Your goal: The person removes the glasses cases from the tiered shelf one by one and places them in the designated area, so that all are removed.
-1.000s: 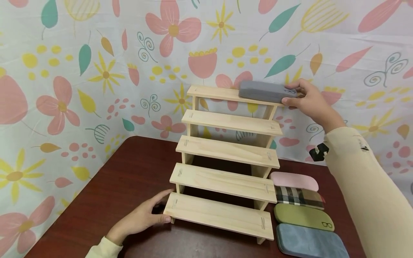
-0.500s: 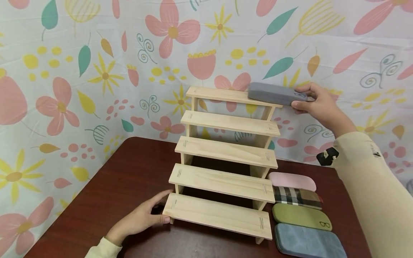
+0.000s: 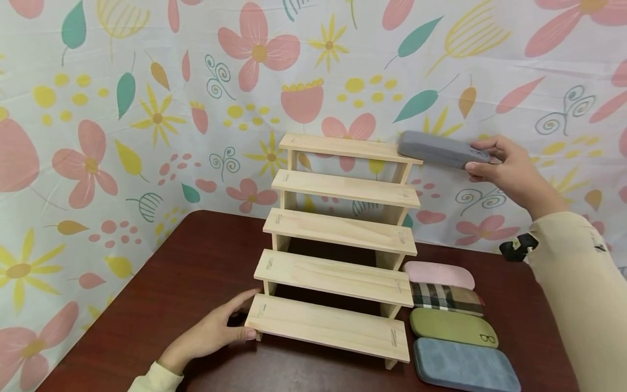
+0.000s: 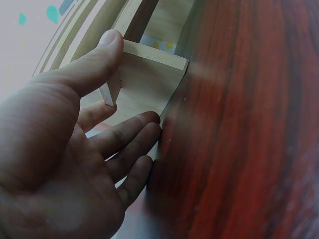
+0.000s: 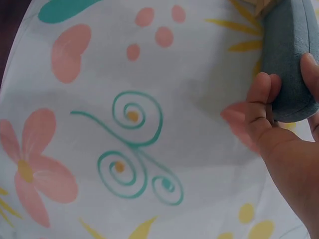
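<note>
A grey-blue glasses case (image 3: 441, 149) sticks out past the right end of the top step of a pale wooden stepped rack (image 3: 328, 275). My right hand (image 3: 514, 171) pinches the outer end of this case between thumb and fingers; the right wrist view shows the grip on the case (image 5: 289, 64) up close. Down at the lower left, my left hand (image 3: 215, 329) holds the left end of the bottom step, thumb at its front corner and index finger behind. In the left wrist view the left hand's other fingers (image 4: 132, 144) lie loosely bent beside the side panel (image 4: 144, 82).
Right of the rack, a column of glasses cases lies on the dark red table (image 3: 161, 294): pink (image 3: 439, 275), plaid (image 3: 446, 298), olive green (image 3: 454, 328) and blue (image 3: 465, 365). A flower-patterned cloth (image 3: 161, 71) hangs close behind the rack.
My right hand has drawn the grey-blue case to the right along the top step, so most of it now overhangs the end. The left hand keeps its place on the bottom step.
</note>
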A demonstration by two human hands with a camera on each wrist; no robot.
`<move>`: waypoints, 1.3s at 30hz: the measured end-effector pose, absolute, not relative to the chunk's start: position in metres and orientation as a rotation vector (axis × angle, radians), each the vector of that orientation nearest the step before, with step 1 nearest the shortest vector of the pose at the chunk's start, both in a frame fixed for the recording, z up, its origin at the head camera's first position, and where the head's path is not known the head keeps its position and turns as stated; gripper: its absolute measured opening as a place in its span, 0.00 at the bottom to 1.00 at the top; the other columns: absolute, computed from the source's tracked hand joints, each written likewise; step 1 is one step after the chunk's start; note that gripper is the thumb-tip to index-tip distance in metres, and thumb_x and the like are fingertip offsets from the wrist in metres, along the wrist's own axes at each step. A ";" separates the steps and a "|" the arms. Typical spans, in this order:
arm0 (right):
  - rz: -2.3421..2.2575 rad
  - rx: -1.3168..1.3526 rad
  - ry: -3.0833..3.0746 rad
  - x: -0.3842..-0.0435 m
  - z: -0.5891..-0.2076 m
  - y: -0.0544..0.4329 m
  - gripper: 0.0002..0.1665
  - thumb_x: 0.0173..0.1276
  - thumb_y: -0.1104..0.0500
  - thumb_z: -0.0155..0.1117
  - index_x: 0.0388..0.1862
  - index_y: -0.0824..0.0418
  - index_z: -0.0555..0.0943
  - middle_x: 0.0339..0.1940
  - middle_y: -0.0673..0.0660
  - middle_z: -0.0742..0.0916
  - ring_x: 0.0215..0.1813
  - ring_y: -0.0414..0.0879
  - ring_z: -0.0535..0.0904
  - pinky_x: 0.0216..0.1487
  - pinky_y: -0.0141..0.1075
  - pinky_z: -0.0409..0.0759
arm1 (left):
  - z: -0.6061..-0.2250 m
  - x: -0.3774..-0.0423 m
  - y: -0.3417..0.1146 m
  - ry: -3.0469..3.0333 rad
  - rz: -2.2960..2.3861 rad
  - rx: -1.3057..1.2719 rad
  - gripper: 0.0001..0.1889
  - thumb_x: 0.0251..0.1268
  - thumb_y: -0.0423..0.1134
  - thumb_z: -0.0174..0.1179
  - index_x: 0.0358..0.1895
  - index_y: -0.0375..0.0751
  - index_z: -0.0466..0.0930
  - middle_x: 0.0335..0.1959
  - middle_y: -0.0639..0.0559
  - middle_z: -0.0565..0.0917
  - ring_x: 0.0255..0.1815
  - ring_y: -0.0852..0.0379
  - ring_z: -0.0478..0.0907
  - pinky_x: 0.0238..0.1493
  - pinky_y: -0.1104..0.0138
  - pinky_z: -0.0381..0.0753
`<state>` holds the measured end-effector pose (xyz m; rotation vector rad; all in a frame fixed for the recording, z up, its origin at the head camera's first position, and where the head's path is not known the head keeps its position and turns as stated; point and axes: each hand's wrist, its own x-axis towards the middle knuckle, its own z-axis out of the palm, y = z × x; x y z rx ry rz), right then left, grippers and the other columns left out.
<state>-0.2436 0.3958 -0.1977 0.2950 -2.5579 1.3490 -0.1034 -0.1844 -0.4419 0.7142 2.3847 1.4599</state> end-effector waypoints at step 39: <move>1.383 0.124 -2.962 -0.239 -0.361 0.457 0.35 0.74 0.60 0.65 0.71 0.75 0.62 0.60 0.77 0.74 0.46 0.52 0.85 0.48 0.47 0.83 | -0.442 -0.106 -0.185 2.428 1.410 0.678 0.43 0.64 0.51 0.70 0.79 0.52 0.58 0.61 0.54 0.77 0.64 0.53 0.71 0.62 0.58 0.67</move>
